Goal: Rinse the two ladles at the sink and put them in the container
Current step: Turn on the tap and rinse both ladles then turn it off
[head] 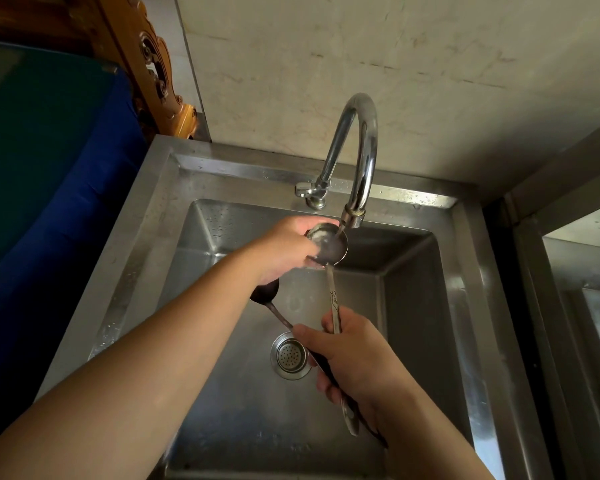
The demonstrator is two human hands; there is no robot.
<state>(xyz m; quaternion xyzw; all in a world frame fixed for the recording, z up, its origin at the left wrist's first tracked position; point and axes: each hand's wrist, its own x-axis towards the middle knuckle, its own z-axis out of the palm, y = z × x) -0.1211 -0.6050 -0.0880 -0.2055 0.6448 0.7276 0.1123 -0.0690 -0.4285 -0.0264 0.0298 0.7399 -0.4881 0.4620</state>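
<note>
Over the steel sink (pixel 413 306), a shiny steel ladle (pixel 329 245) has its bowl right under the faucet spout (pixel 352 218), where a thin stream of water falls into it. My left hand (pixel 284 251) cups the bowl's left side, fingers around its rim. A second, darker ladle (pixel 265 294) hangs lower, its bowl just below my left wrist. My right hand (pixel 354 355) grips both handles together above the drain, the handle ends sticking out below my palm.
A round drain strainer (pixel 289 356) sits in the basin floor. The curved faucet (pixel 361 143) with its tap lever (pixel 303 190) rises from the back rim. A blue-green covered surface (pixel 49 168) lies left; another steel unit (pixel 582 289) stands right.
</note>
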